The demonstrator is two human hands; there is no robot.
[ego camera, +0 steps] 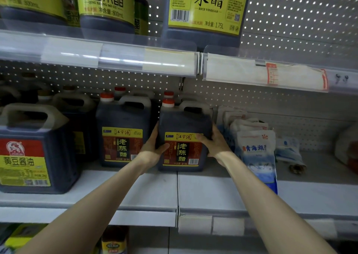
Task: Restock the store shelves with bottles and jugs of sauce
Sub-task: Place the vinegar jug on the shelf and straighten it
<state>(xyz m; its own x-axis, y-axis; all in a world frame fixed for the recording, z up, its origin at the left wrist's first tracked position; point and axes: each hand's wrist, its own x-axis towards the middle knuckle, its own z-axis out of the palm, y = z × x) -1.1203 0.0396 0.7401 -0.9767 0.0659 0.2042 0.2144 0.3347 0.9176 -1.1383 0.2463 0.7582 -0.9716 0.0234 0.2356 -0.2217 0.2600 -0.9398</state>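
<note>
Dark vinegar jug [184,135] upright on middle shelf [155,191], beside matching jug [122,131]; my left hand [153,149] and right hand [215,143] grasp its sides; salt bags [255,149] just right.

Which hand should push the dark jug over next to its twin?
Probably the right hand. It presses the outer side of the held jug, away from the matching jug, so it can push that way. The left hand sits in the gap between them and would be squeezed.

The white shelf [151,191] carries dark vinegar jugs [122,131], a soy-sauce jug [34,149] and salt bags [257,153].
</note>
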